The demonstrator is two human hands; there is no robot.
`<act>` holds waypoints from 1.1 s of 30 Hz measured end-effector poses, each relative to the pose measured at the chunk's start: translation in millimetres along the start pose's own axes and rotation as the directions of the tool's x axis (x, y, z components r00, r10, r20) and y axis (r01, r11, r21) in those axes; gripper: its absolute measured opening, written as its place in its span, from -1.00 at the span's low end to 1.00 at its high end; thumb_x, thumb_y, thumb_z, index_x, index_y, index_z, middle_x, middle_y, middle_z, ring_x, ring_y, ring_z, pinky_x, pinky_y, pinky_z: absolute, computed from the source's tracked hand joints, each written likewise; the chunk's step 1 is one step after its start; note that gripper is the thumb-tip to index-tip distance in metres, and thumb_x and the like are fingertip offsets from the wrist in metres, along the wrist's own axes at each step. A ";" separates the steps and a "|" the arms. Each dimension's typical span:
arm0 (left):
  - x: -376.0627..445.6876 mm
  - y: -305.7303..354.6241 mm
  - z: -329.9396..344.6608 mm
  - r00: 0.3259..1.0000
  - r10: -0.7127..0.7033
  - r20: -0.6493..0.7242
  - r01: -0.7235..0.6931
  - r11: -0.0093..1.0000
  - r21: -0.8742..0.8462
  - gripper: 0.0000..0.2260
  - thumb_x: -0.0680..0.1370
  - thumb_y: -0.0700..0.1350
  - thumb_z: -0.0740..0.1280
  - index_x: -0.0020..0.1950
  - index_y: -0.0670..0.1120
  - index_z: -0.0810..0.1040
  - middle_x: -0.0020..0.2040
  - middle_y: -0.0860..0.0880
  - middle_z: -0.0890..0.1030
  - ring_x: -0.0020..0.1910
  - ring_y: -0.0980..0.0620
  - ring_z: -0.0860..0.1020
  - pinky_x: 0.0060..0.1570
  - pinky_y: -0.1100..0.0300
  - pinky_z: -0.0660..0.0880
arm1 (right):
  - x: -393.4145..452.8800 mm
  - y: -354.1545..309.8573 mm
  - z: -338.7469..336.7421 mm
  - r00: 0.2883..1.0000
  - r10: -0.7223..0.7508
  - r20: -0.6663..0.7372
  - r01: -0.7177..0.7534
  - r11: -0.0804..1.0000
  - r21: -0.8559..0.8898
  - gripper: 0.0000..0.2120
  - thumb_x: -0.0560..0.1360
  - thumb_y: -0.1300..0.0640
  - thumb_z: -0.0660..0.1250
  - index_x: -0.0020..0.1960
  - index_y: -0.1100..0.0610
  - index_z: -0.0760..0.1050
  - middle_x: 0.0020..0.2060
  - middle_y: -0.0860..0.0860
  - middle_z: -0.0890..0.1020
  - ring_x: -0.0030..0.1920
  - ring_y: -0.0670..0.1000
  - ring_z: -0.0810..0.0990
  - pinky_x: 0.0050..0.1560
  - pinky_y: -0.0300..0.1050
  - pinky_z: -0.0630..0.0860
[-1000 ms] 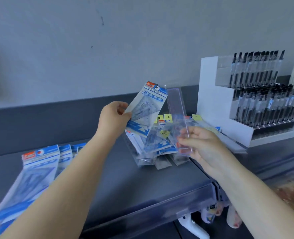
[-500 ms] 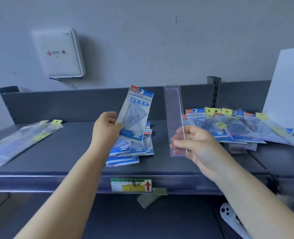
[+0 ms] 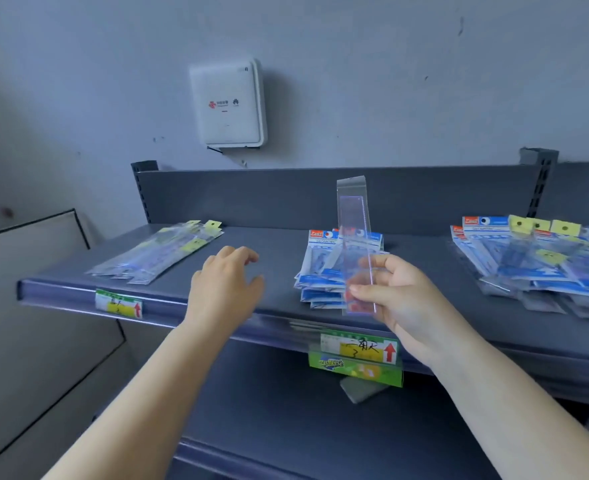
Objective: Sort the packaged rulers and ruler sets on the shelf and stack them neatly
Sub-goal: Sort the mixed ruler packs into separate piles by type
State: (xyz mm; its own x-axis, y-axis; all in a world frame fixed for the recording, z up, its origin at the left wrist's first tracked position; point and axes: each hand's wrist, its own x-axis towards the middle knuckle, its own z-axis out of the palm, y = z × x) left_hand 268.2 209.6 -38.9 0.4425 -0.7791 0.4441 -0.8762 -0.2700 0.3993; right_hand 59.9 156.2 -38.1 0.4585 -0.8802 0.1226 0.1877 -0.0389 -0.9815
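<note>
Upright, the clear flat ruler sleeve (image 3: pixel 354 244) sits pinched in right-hand fingers (image 3: pixel 372 292); left hand (image 3: pixel 225 289) relaxed, empty.

On the blue-and-white ruler-set packets (image 3: pixel 324 261) stacked mid-shelf, the word "GEOMETRIC" is partly read under a small red logo whose lettering is too small. A red up-arrow and handwritten characters are borne by the yellow-and-white price label (image 3: pixel 359 351) on the grey shelf's front rail (image 3: pixel 279 325). Red and dark logos are printed on the white wall-mounted box (image 3: pixel 229 105), their text illegible.
</note>
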 end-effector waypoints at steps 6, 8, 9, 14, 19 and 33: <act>10.8 -47.7 -20.6 0.998 0.061 -0.009 -0.057 0.972 0.227 -0.71 0.55 -0.03 0.23 0.27 0.00 0.44 0.28 0.02 0.46 0.27 -0.05 0.39 0.19 0.08 0.31 | 22.7 10.3 50.9 0.998 0.015 0.065 -0.016 1.000 0.020 -0.71 0.44 0.48 0.29 0.02 0.15 0.42 -0.23 0.04 0.57 -0.32 -0.02 0.62 -0.22 -0.14 0.62; 16.7 -65.3 -26.7 0.997 0.081 -0.010 -0.075 0.955 0.286 -0.67 0.57 0.00 0.20 0.32 0.00 0.40 0.31 0.03 0.44 0.29 -0.04 0.38 0.19 0.09 0.29 | 31.8 13.7 70.3 0.997 0.011 0.074 -0.014 0.999 0.030 -0.71 0.45 0.50 0.27 0.00 0.15 0.41 -0.24 0.06 0.56 -0.34 -0.02 0.61 -0.34 -0.23 0.58; 20.6 -75.2 -30.1 0.995 0.094 -0.012 -0.086 0.947 0.311 -0.66 0.57 0.00 0.19 0.34 0.01 0.39 0.31 0.03 0.44 0.29 -0.03 0.38 0.19 0.09 0.29 | 36.9 15.6 81.0 0.997 0.009 0.075 -0.012 0.999 0.036 -0.71 0.45 0.50 0.26 0.01 0.16 0.40 -0.24 0.06 0.55 -0.35 -0.02 0.61 -0.36 -0.24 0.57; 50.7 -136.1 -52.3 0.988 0.150 -0.034 -0.125 0.912 0.390 -0.67 0.58 0.02 0.15 0.33 0.01 0.37 0.26 0.03 0.48 0.24 -0.04 0.41 0.16 0.11 0.30 | 66.3 26.5 142.8 0.998 0.000 0.060 -0.003 0.999 0.046 -0.69 0.44 0.51 0.27 0.04 0.16 0.39 -0.26 0.07 0.55 -0.34 -0.02 0.61 -0.38 -0.27 0.57; 92.1 -209.4 -73.9 0.982 0.189 -0.021 -0.163 0.892 0.421 -0.67 0.60 0.05 0.13 0.35 0.02 0.35 0.28 0.04 0.46 0.26 -0.04 0.41 0.19 0.11 0.29 | 101.1 36.9 213.1 1.000 -0.009 0.013 0.009 1.000 -0.023 -0.68 0.44 0.47 0.31 0.07 0.15 0.40 -0.27 0.02 0.58 -0.35 -0.05 0.61 -0.25 -0.25 0.60; 176.0 -324.1 -89.5 0.949 0.310 0.049 -0.312 0.913 0.263 -0.67 0.59 0.04 0.17 0.33 0.00 0.39 0.24 0.02 0.50 0.22 -0.05 0.45 0.14 0.09 0.33 | 183.0 41.9 341.5 0.996 0.089 -0.031 -0.094 0.963 -0.254 -0.83 0.51 0.10 0.34 0.05 0.13 0.48 -0.09 -0.04 0.53 -0.05 -0.03 0.50 -0.13 -0.20 0.48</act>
State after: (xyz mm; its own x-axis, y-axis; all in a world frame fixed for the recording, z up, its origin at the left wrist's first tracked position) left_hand 647.1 210.6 -18.4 0.1390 -0.8513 0.5059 -0.9882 -0.1524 0.0151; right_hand 448.4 155.0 -6.4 0.4460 -0.8945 0.0303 -0.0832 -0.0752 -0.9937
